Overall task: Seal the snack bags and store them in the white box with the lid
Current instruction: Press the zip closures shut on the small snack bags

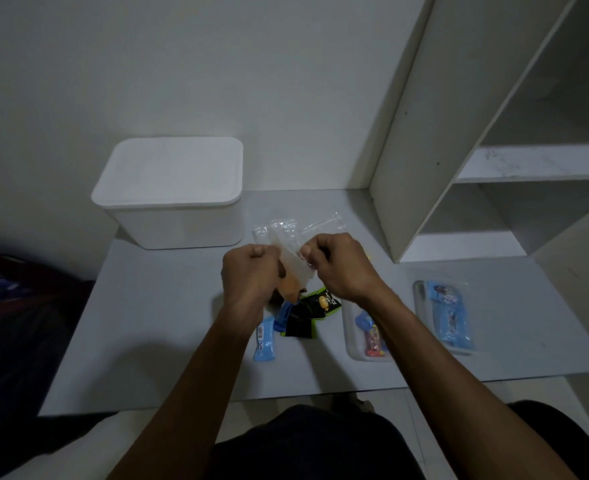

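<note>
Looking down, you face a pale grey bench (pixel 154 341) pushed against a plain white wall (pixel 216 64), in dim light. A white open shelving unit (pixel 476 168) stands at the bench's far right corner, its compartments bare. Dark bundled fabric (pixel 16 306) lies off the bench's left edge, and your dark-clad lap fills the bottom of the view.

Your left hand (pixel 251 275) and right hand (pixel 338 265) are both closed in pinches on the top of a clear snack bag (pixel 294 265), held up above the middle of the bench. The bag hangs with its long axis roughly upright, mouth at the top between your fingers, orange and brown contents sunk at the bottom. More empty clear bags (pixel 286 226) lie flat just beyond your hands.

The white box (pixel 178 220) sits at the far left of the bench, near the wall, with its lid (pixel 171 171) on.

Below your hands lie loose wrapped snacks: a light blue bar (pixel 264 339) pointing toward you, and black packets with green edges (pixel 312 313); one carries white lettering too small to read. On the right, two filled clear bags lie lengthwise toward you: one (pixel 367 336) with blue and red wrappers, one (pixel 448 317) with blue wrappers whose print is illegible
</note>
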`<action>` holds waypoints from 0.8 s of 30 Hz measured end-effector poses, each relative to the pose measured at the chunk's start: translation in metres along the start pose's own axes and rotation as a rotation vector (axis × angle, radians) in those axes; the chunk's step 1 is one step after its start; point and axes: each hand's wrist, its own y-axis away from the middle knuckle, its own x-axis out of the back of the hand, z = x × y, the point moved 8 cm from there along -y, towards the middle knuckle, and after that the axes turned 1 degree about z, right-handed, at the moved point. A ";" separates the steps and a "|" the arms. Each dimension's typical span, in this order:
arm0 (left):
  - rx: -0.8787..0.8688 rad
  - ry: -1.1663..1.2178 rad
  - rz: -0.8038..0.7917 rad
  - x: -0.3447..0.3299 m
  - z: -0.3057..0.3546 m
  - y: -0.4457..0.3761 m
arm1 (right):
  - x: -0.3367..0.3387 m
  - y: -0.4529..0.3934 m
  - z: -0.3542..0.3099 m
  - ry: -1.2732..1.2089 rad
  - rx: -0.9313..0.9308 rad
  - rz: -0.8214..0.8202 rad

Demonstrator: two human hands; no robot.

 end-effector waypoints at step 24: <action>-0.153 0.193 -0.224 -0.037 0.006 -0.059 | 0.043 -0.032 0.061 -0.318 -0.038 0.266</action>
